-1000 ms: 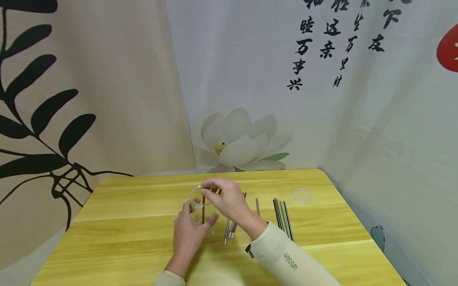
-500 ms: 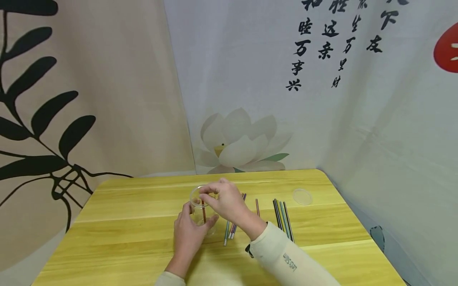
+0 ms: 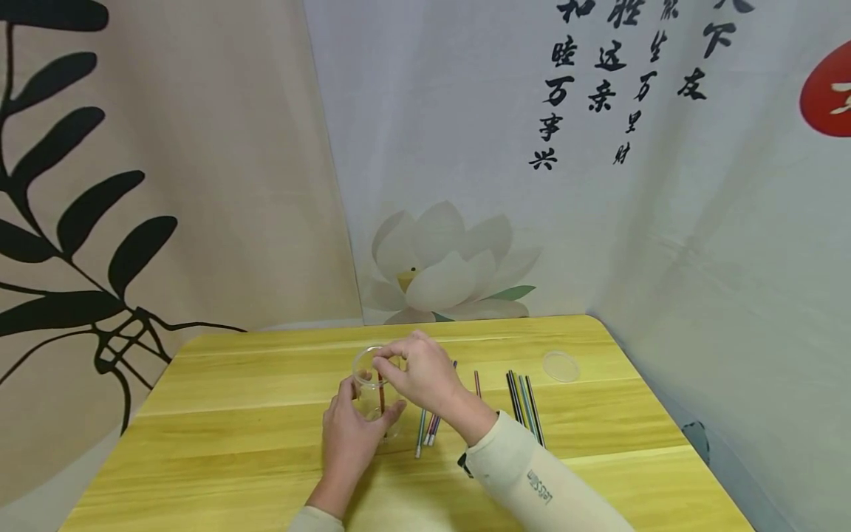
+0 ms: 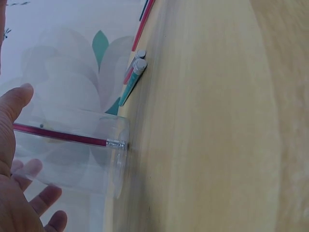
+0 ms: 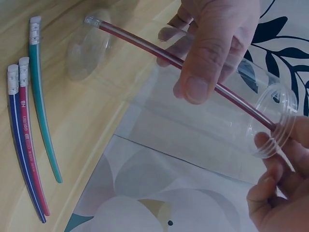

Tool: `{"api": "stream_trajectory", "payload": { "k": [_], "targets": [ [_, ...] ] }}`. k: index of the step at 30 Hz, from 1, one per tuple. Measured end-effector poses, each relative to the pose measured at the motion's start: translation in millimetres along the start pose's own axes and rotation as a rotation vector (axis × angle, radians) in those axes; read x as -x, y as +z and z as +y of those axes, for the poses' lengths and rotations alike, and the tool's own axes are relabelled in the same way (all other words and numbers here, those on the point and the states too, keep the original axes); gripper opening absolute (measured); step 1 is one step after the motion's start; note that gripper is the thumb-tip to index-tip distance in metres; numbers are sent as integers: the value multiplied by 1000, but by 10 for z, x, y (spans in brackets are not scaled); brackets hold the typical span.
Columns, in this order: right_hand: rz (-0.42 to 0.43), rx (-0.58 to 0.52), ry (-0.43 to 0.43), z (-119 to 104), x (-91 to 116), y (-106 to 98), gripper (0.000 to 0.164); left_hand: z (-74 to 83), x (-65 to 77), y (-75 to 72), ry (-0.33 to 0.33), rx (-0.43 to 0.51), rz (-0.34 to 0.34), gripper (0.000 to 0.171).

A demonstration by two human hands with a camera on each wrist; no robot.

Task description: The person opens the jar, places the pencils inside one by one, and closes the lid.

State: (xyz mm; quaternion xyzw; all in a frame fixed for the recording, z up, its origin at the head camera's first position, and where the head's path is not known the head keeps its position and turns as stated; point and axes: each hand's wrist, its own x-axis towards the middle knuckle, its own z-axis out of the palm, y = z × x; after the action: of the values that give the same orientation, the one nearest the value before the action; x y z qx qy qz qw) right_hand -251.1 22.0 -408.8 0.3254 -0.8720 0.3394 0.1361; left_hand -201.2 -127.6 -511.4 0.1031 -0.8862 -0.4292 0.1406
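My left hand (image 3: 351, 436) holds a clear plastic jar (image 5: 145, 99) around its side, the thumb on one side and fingers on the other. The jar stands upright on the table with its mouth uncovered. Inside it is a red striped pencil (image 5: 140, 42), eraser end down at the jar's bottom. At the rim, my right hand (image 3: 425, 375) pinches the pencil's upper end between thumb and fingers. Just right of the jar lie a teal pencil (image 5: 42, 106), a red pencil (image 5: 30, 130) and a dark blue pencil (image 5: 23, 145), all with white erasers.
A round clear lid (image 3: 561, 366) lies at the table's back right. Several dark and teal pencils (image 3: 525, 406) lie right of the right forearm, with another red pencil (image 3: 477, 383) nearer the jar. Printed cloth (image 3: 459, 148) hangs behind the yellow wooden table (image 3: 233, 421).
The red pencil in the jar has shifted and tilted slightly, its upper end still in my right hand's pinch. The right hand dipped a little; the left hand stays on the jar.
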Motion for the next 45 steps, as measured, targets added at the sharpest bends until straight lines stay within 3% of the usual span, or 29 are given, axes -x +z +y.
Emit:
{"api": "stream_trajectory", "payload": {
  "k": [7,15,23,30,35,40,45],
  "targets": [
    [22,83,-31,21,3,17,25,-6,-11,-7,13,8,-3,84],
    [-40,122,23,16,-7,4,33,-9,-20,-3,24,18,5,82],
    [-38,97,19,30,4,7,33,-15,-19,-8,15,14,-5,83],
    [-38,-41,71,108,67,-102,34,3,-9,-11,9,20,-10,82],
    [5,-46,166,410,225,-316,34,19,-9,5,-4,15,2,84],
    [13,27,329,998,470,-580,30,15,-4,5,-19,18,0,86],
    [-29,121,502,1569,730,-793,26,6,4,-1,-19,15,3,84]
  ]
}}
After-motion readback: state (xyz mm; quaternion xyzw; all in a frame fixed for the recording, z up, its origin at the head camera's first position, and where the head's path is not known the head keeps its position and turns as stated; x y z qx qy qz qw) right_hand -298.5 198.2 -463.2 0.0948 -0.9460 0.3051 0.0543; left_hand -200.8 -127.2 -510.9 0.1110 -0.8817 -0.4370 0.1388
